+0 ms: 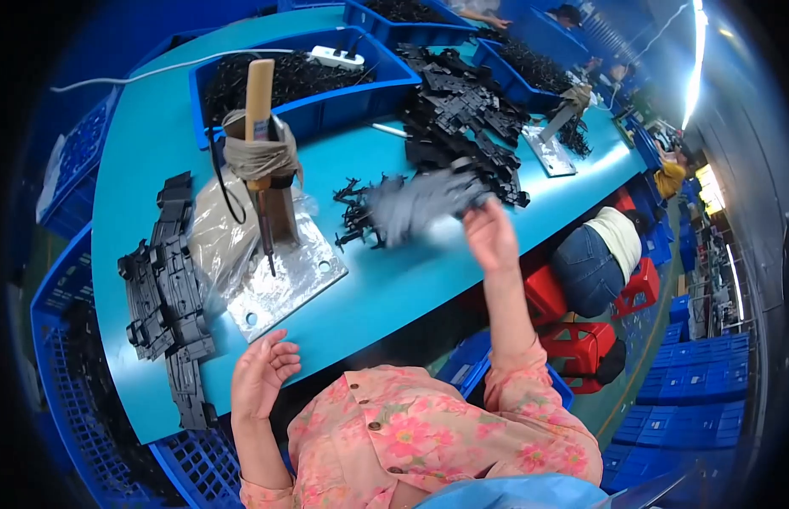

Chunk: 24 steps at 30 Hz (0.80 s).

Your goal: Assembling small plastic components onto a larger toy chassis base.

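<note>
My right hand (493, 237) is raised over the table's front edge, its fingers closed on the end of a black plastic part (420, 204). Motion smears that part grey, so its shape is unclear. Small black plastic pieces (357, 212) lie just left of it. My left hand (265, 370) holds nothing; its fingers are loosely curled and a little apart, near the front corner of a shiny metal plate (280, 284). On that plate stands an upright holder wrapped in tan tape (263, 159), with a wooden-handled tool (258, 93) pointing down in it.
Several black plastic mouldings (169, 288) lie stacked at the left, and a large pile (462, 106) lies at the far middle. A blue bin (326, 106) of black pieces carries a white power strip (337, 58). Another metal plate (547, 153) and red stools (581, 348) are at right.
</note>
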Available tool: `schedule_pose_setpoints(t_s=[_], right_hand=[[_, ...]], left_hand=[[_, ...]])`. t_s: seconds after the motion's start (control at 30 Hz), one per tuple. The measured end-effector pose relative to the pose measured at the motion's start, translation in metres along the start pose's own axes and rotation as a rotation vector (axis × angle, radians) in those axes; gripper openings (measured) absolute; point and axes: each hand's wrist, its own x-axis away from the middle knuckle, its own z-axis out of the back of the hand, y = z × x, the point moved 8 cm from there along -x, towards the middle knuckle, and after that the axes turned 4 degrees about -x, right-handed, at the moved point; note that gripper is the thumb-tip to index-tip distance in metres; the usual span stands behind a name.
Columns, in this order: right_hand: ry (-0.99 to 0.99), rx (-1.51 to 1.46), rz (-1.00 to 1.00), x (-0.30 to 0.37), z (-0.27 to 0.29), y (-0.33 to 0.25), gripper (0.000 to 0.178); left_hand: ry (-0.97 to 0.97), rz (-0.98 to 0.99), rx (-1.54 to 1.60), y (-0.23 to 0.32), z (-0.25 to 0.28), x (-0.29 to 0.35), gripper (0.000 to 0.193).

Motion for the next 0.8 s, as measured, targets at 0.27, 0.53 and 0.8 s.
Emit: schedule_pose_setpoints(t_s=[0.27, 0.53, 0.8], right_hand=[[-0.353, -0.278, 0.006, -0.162, 0.078, -0.1, 0.034], [0.013, 0.231, -0.138, -0.081, 0.026, -0.011, 0.036], [0.0, 0.561, -0.286, -0.003, 0.002, 0.071, 0.033]], left_hand=[[0.068, 0.002, -0.05, -0.008, 0.002, 0.02, 0.033], [0.585, -0.545, -0.512, 0.049, 0.03, 0.087, 0.02], [1.083, -0.736, -1.437, 0.159, 0.087, 0.111, 0.04]])
